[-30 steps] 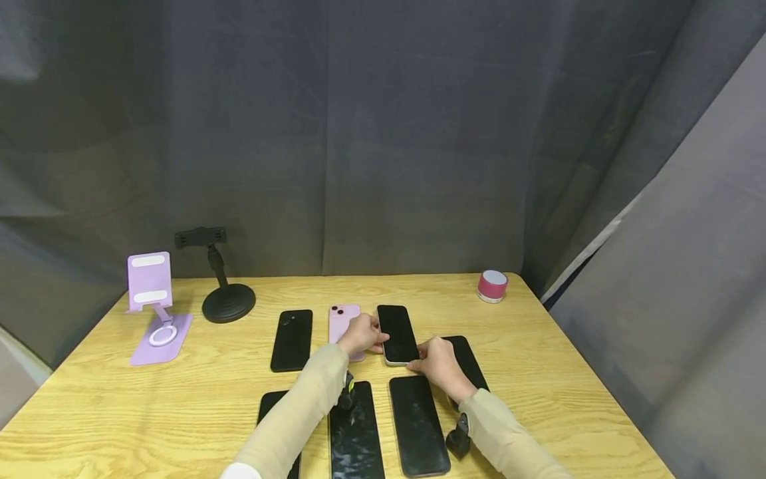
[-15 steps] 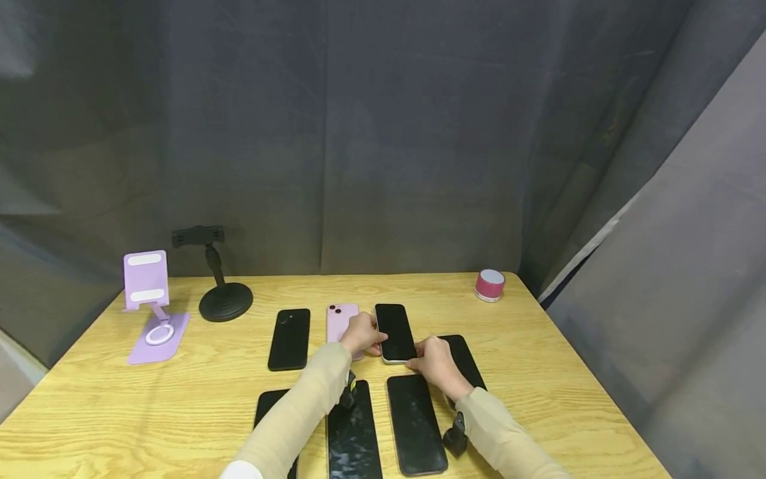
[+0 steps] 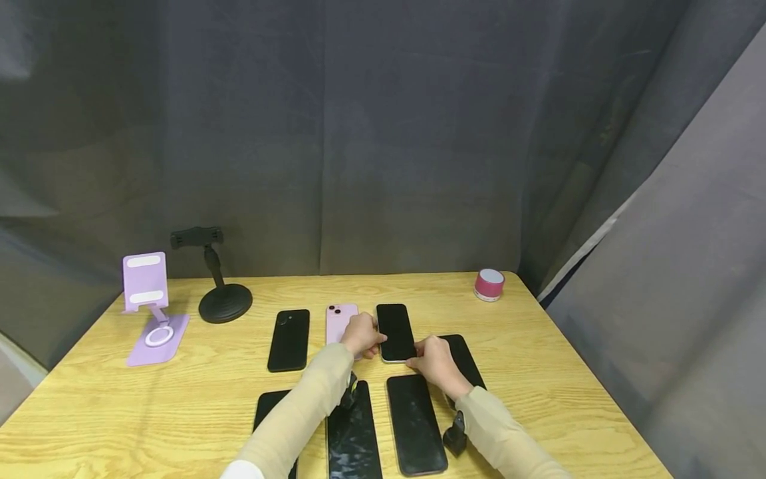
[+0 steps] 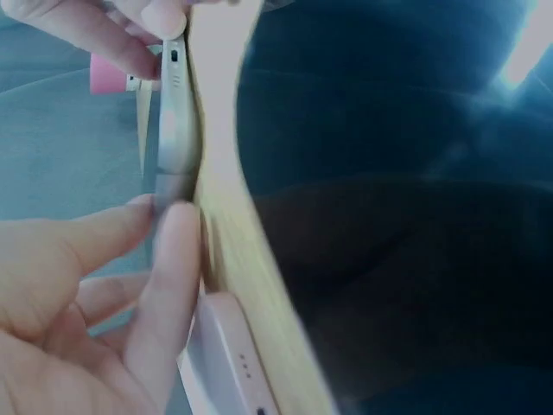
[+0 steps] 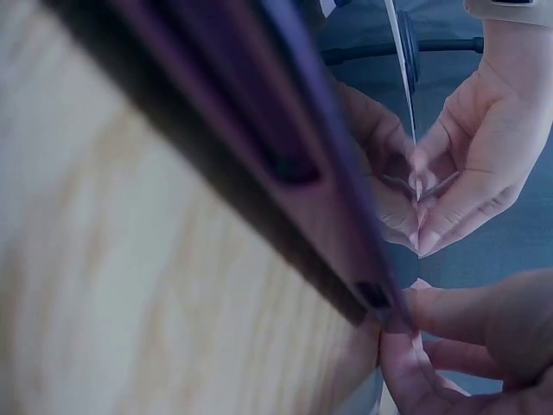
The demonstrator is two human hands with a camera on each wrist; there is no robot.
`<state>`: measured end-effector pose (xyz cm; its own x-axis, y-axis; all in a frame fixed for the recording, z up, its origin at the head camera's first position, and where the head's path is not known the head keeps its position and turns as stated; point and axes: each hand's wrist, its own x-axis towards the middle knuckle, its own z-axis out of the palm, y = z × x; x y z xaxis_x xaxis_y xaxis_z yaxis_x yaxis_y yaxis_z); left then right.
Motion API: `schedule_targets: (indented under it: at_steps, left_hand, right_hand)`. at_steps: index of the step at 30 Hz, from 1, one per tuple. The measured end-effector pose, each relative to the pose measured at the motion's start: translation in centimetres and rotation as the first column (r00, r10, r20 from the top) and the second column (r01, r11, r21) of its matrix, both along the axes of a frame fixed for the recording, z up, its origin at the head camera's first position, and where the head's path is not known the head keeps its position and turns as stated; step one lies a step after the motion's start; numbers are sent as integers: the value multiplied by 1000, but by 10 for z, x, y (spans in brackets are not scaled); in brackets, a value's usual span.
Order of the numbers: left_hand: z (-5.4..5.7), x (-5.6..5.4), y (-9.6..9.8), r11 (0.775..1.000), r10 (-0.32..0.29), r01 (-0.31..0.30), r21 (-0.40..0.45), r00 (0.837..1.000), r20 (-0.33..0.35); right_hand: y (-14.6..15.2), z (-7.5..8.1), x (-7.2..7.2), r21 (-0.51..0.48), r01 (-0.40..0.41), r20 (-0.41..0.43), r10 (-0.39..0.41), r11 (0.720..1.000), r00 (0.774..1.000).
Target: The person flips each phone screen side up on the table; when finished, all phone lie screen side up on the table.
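A black-screened smartphone (image 3: 396, 331) lies face up in the back row, both hands on it. My left hand (image 3: 360, 334) pinches its left long edge between thumb and fingers, and the left wrist view shows that phone (image 4: 178, 130) edge-on between the fingertips. My right hand (image 3: 439, 362) pinches the lower right corner; in the right wrist view this hand (image 5: 484, 341) comes in from the bottom right. Under the left hand, partly covered, is a pink phone (image 3: 341, 320) with its cameras up. Another black phone (image 3: 463, 359) lies beneath the right wrist, partly hidden.
Left of the pink phone lies a black phone (image 3: 289, 340), back up. In front lie a cracked-looking dark phone (image 3: 354, 439), another dark phone (image 3: 417, 426) and one under the left sleeve. A lilac stand (image 3: 158, 339), black stand (image 3: 226, 303) and pink round speaker (image 3: 489, 285) stand behind.
Both hands stay on the same phone, which has shifted very slightly to the right. Less of its silver bottom edge shows. The head view has drifted a little.
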<state>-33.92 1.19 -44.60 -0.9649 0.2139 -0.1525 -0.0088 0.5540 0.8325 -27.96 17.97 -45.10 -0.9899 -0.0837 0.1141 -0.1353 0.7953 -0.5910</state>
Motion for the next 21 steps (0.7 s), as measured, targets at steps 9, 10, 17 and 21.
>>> schedule_targets:
  at_steps: [9, 10, 17, 21]
  left_hand:
    - [0, 1, 0, 1000, -5, 4, 23, 1000, 26]
    - [0, 1, 0, 1000, -4, 3, 24, 1000, 29]
    - [0, 1, 0, 1000, -3, 2, 26, 1000, 31]
    - [0, 2, -1, 1000, -2, 1, 18, 1000, 30]
  right_hand:
    - [0, 1, 0, -1, 9, -3, -9, 1000, 1000]
    - [0, 0, 0, 0, 7, -2, -7, 1000, 1000]
    - [0, 0, 0, 0, 10, -1, -10, 1000, 1000]
    - [-1, -1, 0, -4, 10, -3, -10, 1000, 1000]
